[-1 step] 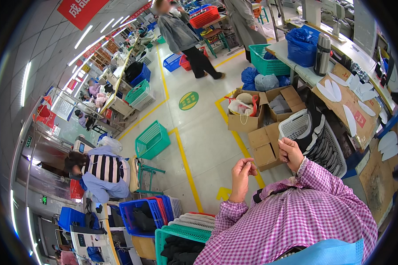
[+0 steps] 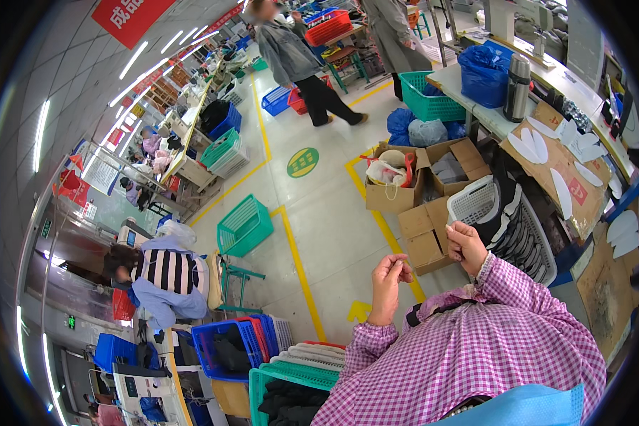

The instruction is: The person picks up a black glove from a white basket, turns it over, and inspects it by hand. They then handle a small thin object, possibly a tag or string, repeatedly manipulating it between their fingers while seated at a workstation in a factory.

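Both hands are raised in front of my body, a short gap between them, over the grey floor. My left hand [image 2: 389,287] is closed in a pinch, thumb against the fingers. To its right, my right hand [image 2: 466,248] is also pinched, near the cardboard boxes. Anything between the fingertips is too small to make out. My sleeves [image 2: 522,284] are pink-and-white checked. Just beyond the right hand stands a white plastic basket [image 2: 473,201]. Beside it, a larger basket holds dark striped pieces [image 2: 520,238].
Open cartons [image 2: 388,201] stand ahead. On the right, a workbench carries a steel thermos [image 2: 517,89] and white cut-out pieces [image 2: 529,146] on cardboard. A green basket [image 2: 245,225] is left of centre. A seated person [image 2: 167,273] is at left; another person [image 2: 287,53] stands in the aisle.
In the aisle, the person in the grey jacket has shifted slightly, one foot a little farther right. My hands look the same.
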Demonstrator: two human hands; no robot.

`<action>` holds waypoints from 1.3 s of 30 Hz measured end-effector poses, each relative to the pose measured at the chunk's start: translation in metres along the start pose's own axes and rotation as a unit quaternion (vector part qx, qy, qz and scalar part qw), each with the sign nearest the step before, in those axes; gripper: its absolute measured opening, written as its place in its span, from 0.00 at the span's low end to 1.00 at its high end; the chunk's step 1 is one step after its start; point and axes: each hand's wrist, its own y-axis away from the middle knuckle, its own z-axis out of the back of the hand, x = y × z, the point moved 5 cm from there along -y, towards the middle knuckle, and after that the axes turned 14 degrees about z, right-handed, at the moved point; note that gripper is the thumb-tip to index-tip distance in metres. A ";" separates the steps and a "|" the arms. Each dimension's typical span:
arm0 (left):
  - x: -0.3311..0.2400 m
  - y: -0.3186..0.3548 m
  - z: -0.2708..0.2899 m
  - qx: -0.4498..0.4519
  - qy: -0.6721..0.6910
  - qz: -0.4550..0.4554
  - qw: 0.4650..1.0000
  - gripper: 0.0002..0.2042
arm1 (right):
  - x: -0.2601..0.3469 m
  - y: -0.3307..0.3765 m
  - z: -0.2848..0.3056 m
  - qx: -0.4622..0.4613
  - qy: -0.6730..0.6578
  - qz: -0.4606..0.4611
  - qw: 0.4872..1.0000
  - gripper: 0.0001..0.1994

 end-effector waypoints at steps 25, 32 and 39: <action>-0.007 0.004 -0.023 -0.017 -0.029 0.020 0.999 0.06 | -0.004 -0.003 0.014 0.038 0.116 -0.038 0.992 0.18; -0.009 0.007 -0.022 -0.027 -0.026 0.023 0.999 0.06 | 0.014 0.004 0.001 0.073 0.125 0.020 0.989 0.15; -0.007 0.008 -0.027 -0.020 -0.021 0.029 0.999 0.06 | 0.008 0.002 0.004 0.067 0.048 0.014 0.997 0.14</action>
